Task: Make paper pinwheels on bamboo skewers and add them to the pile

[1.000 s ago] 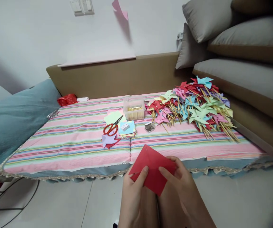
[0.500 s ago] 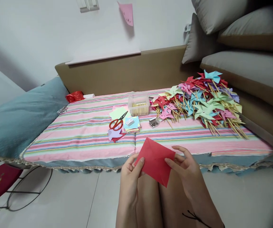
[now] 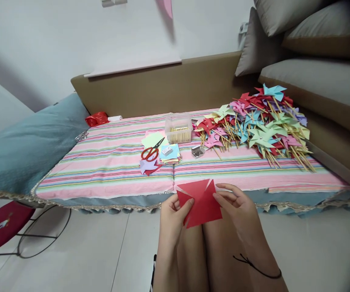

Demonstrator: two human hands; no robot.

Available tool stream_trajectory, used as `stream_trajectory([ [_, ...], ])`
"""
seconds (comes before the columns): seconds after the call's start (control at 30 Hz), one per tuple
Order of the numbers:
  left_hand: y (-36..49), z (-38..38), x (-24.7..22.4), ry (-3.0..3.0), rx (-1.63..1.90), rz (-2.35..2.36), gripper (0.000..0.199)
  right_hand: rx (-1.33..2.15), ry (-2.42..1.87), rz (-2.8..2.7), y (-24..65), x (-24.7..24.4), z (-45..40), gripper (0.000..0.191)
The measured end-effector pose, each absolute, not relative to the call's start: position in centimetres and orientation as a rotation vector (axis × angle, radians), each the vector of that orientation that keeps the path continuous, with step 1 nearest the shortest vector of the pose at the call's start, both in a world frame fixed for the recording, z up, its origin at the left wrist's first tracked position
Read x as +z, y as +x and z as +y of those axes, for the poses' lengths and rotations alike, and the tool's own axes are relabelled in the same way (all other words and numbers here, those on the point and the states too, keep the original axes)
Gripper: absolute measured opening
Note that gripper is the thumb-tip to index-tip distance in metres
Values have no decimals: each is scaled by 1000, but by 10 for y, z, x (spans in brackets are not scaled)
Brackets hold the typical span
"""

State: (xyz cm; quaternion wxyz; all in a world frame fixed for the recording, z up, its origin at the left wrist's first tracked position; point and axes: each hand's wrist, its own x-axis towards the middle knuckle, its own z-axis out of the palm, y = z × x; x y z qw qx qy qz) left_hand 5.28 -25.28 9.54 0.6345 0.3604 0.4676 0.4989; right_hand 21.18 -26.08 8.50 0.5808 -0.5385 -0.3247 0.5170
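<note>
A square of red paper [image 3: 204, 207], slit inward from its corners, is held up above my knees. My left hand [image 3: 176, 211] pinches its left side, thumb on top. At the right edge, my right hand [image 3: 234, 200] grips the paper between thumb and fingers. Beyond them on the striped cloth, red-handled scissors [image 3: 152, 151] lie across pale paper sheets and a cut purple piece [image 3: 147, 165]. Beside the scissors is a stack of coloured paper squares [image 3: 170, 156] with a small white box [image 3: 167, 151] on top.
A clear plastic box [image 3: 178, 132] holds thin sticks. Near it is a small open box of metal pins [image 3: 197, 151]. Paper pinwheels on sticks [image 3: 263, 136] are heaped at right, below grey cushions [image 3: 318, 81]. A red stool [image 3: 6, 227] stands lower left.
The red paper has turned from a diamond to a nearly level square, and its corner slits now show open. Both hands have shifted their hold on it. The view has tilted slightly downward.
</note>
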Motion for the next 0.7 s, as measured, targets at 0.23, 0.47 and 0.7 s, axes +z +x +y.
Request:
stream_trajectory([
  [0.23, 56, -256, 100, 746, 1181, 1062, 44, 1196, -1202, -770, 212, 80, -263, 29],
  [0.47, 57, -258, 102, 759, 1233, 1166, 53, 1318, -1079, -1096, 232, 79, -267, 24],
  [0.7, 59, -263, 105, 769, 1217, 1117, 50, 1343, -1055, -1151, 229, 79, -268, 17],
])
